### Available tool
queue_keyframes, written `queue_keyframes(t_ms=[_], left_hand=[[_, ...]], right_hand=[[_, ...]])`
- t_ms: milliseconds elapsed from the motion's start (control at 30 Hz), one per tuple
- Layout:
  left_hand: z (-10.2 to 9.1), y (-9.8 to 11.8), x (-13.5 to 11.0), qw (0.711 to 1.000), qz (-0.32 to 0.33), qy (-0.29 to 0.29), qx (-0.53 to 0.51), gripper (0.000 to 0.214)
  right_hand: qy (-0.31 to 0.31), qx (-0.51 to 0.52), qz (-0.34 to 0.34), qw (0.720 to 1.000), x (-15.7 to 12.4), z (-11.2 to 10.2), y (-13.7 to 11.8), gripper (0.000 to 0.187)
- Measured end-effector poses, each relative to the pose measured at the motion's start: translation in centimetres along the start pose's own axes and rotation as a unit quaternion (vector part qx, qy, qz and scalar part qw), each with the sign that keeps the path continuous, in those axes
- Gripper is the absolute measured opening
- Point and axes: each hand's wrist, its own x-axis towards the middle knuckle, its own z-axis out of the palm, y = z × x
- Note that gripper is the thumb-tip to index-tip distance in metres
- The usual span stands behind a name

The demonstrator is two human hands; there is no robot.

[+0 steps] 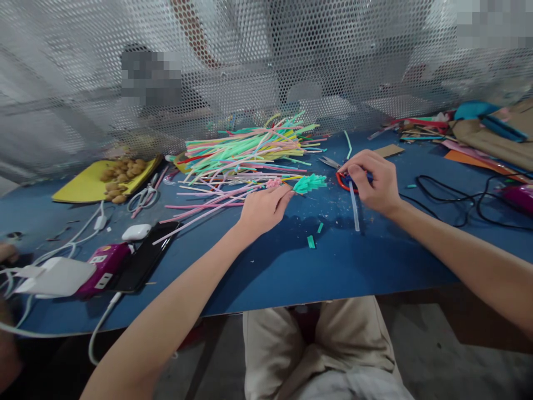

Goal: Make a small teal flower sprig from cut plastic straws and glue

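Note:
My left hand (263, 208) rests on the blue table (291, 266), fingers curled over the near ends of some pink straws and a small pink fringed piece (273, 181). A teal fringed straw piece (310, 183) lies just right of its fingertips. My right hand (370, 180) is closed over red-handled scissors (342, 179), whose metal blades (330, 161) point left, and it also pinches a pale blue straw (354, 205) that runs toward me. A big heap of coloured straws (250, 150) lies behind my left hand.
Small teal offcuts (311, 241) lie on the table in front of me. At left are a phone (141, 261), a white charger and cables (54, 275), a white earbud case (136, 231) and a yellow sheet with nuts (112, 178). A black cable (453, 200) and paper scraps lie right. Perforated mesh (266, 61) stands behind.

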Motion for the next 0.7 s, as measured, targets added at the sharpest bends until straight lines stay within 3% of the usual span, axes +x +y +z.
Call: queue_keyframes(t_ms=[133,200,267,367,533,700], left_hand=[[0.0,-0.1,0.1,1.0,-0.015,0.0,0.004,0.045],[-0.1,-0.1,0.2,1.0,-0.025,-0.006,0.0,0.046],[-0.2,0.0,0.2,0.999,-0.032,-0.008,-0.008,0.046],[-0.3,0.1,0.3,0.999,-0.04,-0.013,-0.02,0.045],[-0.6,0.2,0.3,0.999,-0.041,-0.016,-0.022,0.043],[-0.5,0.1,0.4,0.999,-0.031,-0.009,-0.024,0.042]], right_hand=[[-0.091,-0.142,0.068,0.983,1.0,-1.2,3.0,0.022],[-0.185,-0.23,0.119,0.948,1.0,-1.9,5.2,0.035],[-0.29,-0.3,0.156,0.895,0.7,-2.4,7.3,0.063],[-0.379,-0.32,0.21,0.842,0.1,-2.7,9.6,0.08],[-0.385,-0.304,0.221,0.843,0.0,-2.3,11.4,0.06],[-0.32,-0.311,0.248,0.86,-0.2,-2.7,13.3,0.051]])
